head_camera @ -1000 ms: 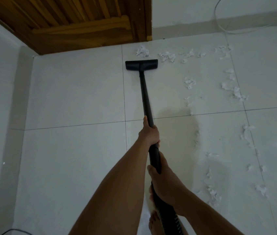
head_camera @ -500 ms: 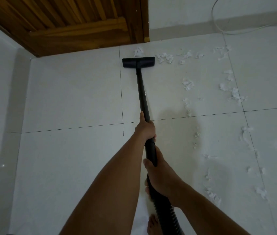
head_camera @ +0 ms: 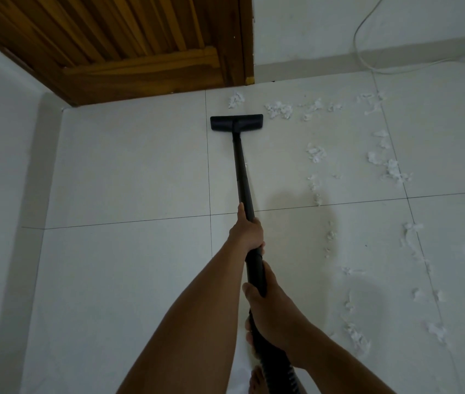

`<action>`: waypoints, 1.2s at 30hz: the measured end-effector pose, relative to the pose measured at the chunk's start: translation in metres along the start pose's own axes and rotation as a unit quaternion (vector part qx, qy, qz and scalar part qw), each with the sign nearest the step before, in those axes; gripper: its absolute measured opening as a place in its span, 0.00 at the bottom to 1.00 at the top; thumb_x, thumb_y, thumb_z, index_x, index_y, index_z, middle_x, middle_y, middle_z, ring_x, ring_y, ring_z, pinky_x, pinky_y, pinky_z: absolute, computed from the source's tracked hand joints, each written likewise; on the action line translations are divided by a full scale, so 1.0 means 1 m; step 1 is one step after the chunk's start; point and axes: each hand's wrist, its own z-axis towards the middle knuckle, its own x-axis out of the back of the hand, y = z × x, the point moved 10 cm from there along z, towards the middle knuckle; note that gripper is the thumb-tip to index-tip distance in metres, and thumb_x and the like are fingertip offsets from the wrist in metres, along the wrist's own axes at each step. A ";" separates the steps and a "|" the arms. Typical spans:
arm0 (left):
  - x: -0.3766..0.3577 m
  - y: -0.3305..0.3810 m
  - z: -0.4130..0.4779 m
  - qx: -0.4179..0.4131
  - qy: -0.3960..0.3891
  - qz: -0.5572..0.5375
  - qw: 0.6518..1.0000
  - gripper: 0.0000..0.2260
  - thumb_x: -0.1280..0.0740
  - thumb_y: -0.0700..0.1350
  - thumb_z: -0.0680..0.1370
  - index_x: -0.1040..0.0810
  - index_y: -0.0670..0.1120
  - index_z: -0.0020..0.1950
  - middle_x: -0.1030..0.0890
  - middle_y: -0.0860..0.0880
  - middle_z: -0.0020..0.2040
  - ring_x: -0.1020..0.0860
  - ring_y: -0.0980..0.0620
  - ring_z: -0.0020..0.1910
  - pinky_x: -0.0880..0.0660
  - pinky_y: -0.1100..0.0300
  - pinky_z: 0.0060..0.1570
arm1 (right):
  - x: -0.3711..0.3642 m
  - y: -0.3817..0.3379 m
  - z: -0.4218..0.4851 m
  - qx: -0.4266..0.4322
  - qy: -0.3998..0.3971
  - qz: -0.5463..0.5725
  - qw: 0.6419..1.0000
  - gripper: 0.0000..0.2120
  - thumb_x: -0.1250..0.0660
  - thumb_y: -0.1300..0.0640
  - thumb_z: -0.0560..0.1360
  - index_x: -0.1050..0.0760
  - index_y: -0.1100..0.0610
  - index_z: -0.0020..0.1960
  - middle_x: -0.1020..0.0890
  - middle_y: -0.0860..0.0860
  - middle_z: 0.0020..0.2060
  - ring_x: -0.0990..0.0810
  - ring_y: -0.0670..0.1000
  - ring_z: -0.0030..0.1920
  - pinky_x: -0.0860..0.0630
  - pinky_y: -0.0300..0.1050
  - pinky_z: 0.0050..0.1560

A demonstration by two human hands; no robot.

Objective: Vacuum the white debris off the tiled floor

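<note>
White debris [head_camera: 279,109] lay scattered over the upper right and right side of the tiled floor [head_camera: 126,166], some just beside the black vacuum head [head_camera: 236,122] near the wooden door [head_camera: 140,66] at the top. My left hand [head_camera: 247,233] gripped the wand [head_camera: 242,172] mid-frame; my right hand [head_camera: 274,311] gripped it lower, by the ribbed hose [head_camera: 279,373].
</note>
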 end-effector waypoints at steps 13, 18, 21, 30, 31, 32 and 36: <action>0.028 0.048 0.044 -0.002 0.022 -0.009 1.000 0.29 0.47 0.49 0.87 0.61 0.63 0.82 0.21 0.43 0.38 0.23 0.51 0.28 0.24 0.58 0.29 | 0.018 -0.053 0.040 0.001 0.000 0.021 1.000 0.25 0.44 0.52 0.86 0.48 0.37 0.79 0.22 0.58 0.38 0.23 0.48 0.27 0.24 0.40 0.26; 0.041 0.056 0.057 -0.005 0.018 0.008 1.000 0.29 0.47 0.50 0.87 0.61 0.63 0.82 0.20 0.42 0.40 0.23 0.51 0.27 0.24 0.58 0.28 | 0.011 -0.070 0.053 0.020 0.004 -0.004 1.000 0.26 0.45 0.52 0.87 0.50 0.40 0.81 0.23 0.56 0.36 0.26 0.43 0.19 0.27 0.35 0.23; 0.049 0.058 0.063 -0.003 0.018 0.003 1.000 0.29 0.47 0.50 0.86 0.61 0.63 0.82 0.20 0.42 0.40 0.24 0.52 0.27 0.25 0.60 0.25 | 0.010 -0.081 0.059 0.025 0.021 -0.031 0.999 0.27 0.46 0.52 0.87 0.52 0.43 0.82 0.22 0.54 0.36 0.27 0.39 0.17 0.30 0.32 0.21; 0.072 0.082 0.088 -0.010 0.009 0.020 1.000 0.30 0.46 0.48 0.86 0.61 0.63 0.82 0.19 0.41 0.44 0.23 0.51 0.28 0.22 0.57 0.29 | 0.003 -0.109 0.081 -0.003 0.028 0.011 1.000 0.26 0.45 0.51 0.86 0.51 0.37 0.80 0.22 0.57 0.37 0.25 0.45 0.22 0.26 0.37 0.23; 0.075 0.083 0.090 -0.009 0.010 0.017 1.000 0.30 0.46 0.49 0.86 0.61 0.63 0.82 0.19 0.41 0.44 0.23 0.51 0.28 0.23 0.57 0.28 | 0.003 -0.111 0.083 -0.005 0.030 0.014 0.999 0.26 0.44 0.50 0.86 0.50 0.36 0.80 0.22 0.57 0.37 0.24 0.45 0.22 0.25 0.37 0.24; 0.076 0.085 0.093 -0.008 0.011 0.019 1.000 0.30 0.46 0.49 0.86 0.61 0.63 0.82 0.19 0.41 0.44 0.23 0.51 0.28 0.23 0.58 0.28 | 0.003 -0.113 0.085 -0.007 0.030 0.013 0.999 0.26 0.44 0.50 0.86 0.50 0.36 0.80 0.22 0.56 0.37 0.24 0.45 0.23 0.25 0.37 0.24; 0.081 0.092 0.095 -0.009 0.006 0.021 1.000 0.31 0.46 0.48 0.86 0.61 0.63 0.82 0.20 0.41 0.44 0.23 0.51 0.29 0.20 0.55 0.32 | 0.004 -0.123 0.084 -0.010 0.032 0.004 0.999 0.25 0.45 0.51 0.87 0.49 0.39 0.79 0.22 0.55 0.36 0.24 0.45 0.25 0.26 0.35 0.23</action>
